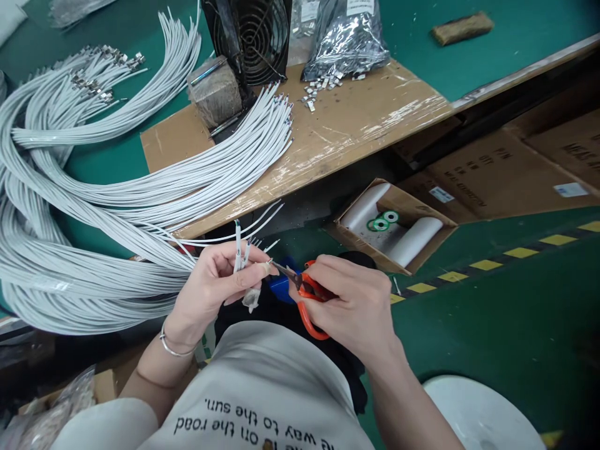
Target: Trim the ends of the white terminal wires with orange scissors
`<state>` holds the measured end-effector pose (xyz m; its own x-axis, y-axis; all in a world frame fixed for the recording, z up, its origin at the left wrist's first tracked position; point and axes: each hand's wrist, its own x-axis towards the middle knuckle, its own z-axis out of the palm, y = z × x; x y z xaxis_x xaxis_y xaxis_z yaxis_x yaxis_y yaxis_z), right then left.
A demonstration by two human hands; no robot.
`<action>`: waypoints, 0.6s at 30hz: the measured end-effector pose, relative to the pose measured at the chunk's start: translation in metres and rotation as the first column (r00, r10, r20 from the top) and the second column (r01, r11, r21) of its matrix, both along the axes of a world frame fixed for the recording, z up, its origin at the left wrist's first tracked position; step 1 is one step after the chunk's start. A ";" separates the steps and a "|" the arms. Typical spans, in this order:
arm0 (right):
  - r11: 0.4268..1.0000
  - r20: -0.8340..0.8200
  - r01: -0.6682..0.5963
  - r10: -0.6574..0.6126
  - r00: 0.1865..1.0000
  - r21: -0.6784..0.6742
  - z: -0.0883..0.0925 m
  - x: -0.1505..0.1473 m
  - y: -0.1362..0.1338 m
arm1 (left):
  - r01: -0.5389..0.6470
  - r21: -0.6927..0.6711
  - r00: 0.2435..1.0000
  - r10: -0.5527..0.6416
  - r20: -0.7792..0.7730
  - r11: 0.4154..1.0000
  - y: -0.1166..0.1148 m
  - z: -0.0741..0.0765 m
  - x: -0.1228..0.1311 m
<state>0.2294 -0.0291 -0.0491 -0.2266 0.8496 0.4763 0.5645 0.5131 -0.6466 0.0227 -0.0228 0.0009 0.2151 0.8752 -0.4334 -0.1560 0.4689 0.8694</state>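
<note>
My left hand [225,275] is closed on the ends of several white cables [238,240], which poke up between its fingers. A crumpled bit of clear plastic [252,299] hangs under those fingers. In my right hand [349,300] is a pair of scissors [307,290] with orange handles. The scissors' tips meet a cable end at my left thumb and fingertips; whether the blades are apart there is too small to tell. Long bundles of white cable [117,187] run from the left across the bench to beside my left hand.
A black fan [257,37] stands at the back, beside a wrapped block [214,90]. Loose metal connectors [323,84] lie before a filled plastic bag [347,44]. Below the bench edge, an open carton [407,265] holds white rolls and green-rimmed spools. A round white stool [482,415] is at lower right.
</note>
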 end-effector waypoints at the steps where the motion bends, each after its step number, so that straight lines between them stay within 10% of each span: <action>1: 1.000 0.003 0.000 0.000 1.000 0.001 0.000 0.000 0.000 | -0.005 -0.002 1.000 0.005 -0.002 1.000 0.000 0.000 0.000; 18: 0.997 0.094 0.041 -0.047 0.994 0.065 0.000 0.001 0.000 | -0.030 -0.018 0.997 0.029 -0.074 0.999 -0.001 0.000 0.002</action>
<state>0.2306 -0.0287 -0.0487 -0.2366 0.8290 0.5067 0.6454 0.5239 -0.5558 0.0250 -0.0239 0.0012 0.1561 0.8719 -0.4642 -0.1059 0.4820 0.8698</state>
